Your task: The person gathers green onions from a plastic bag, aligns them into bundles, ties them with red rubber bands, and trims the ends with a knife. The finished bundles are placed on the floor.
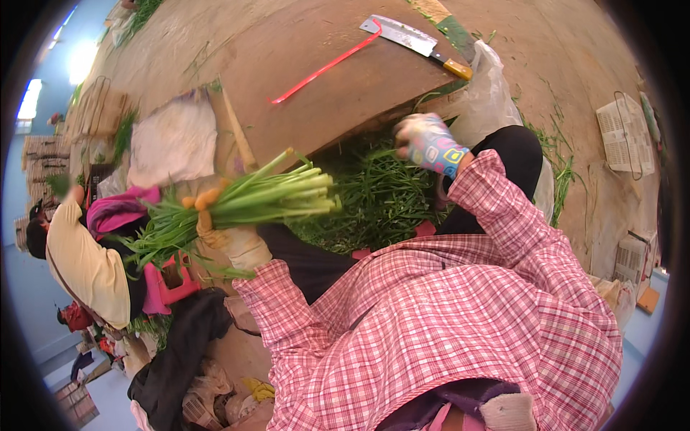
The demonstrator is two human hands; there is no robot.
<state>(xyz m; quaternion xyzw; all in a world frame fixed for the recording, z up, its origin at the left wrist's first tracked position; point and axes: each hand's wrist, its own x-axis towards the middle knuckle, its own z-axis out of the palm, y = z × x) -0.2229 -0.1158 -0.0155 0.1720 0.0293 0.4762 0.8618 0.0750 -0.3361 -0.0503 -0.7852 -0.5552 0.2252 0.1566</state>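
My left hand (229,226), in a pale glove with orange fingers, grips a bunch of long green-stalked leafy greens (285,194). The cut pale stem ends point right and the leaves hang to the left. My right hand (423,137), in a patterned glove or cuff, is blurred over a heap of loose green leaves (377,199) between my knees; whether it holds anything cannot be made out. Beyond it, on a brown board (302,64), lie a cleaver (407,35) with a wood-and-black handle and a thin red strip (326,67), its end over the blade.
A clear plastic bag (488,91) stands by my right knee. To the left, a person in a cream top (89,264) is beside a pink plastic stool (170,283). A white sack (172,140) lies beside the board. White plastic crates (625,132) stand at far right.
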